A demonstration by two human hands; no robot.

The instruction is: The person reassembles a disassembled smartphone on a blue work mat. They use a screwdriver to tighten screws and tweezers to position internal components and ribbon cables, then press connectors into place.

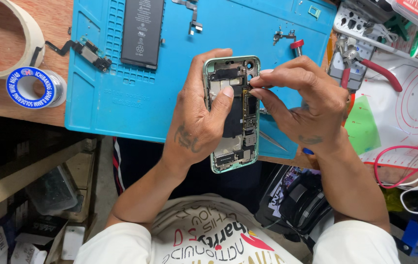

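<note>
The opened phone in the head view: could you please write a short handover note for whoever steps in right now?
Left hand grips the opened green phone upright above the blue mat.
Right hand pinches at a small part near the phone's upper right edge; the part itself is too small to tell.
Done: the battery and flex cables lie out on the mat.
Left: the main board is in the housing.

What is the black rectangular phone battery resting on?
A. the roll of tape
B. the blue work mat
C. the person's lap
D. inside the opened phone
B: the black battery lies flat on the blue work mat, apart from the opened phone in the left hand.
</note>
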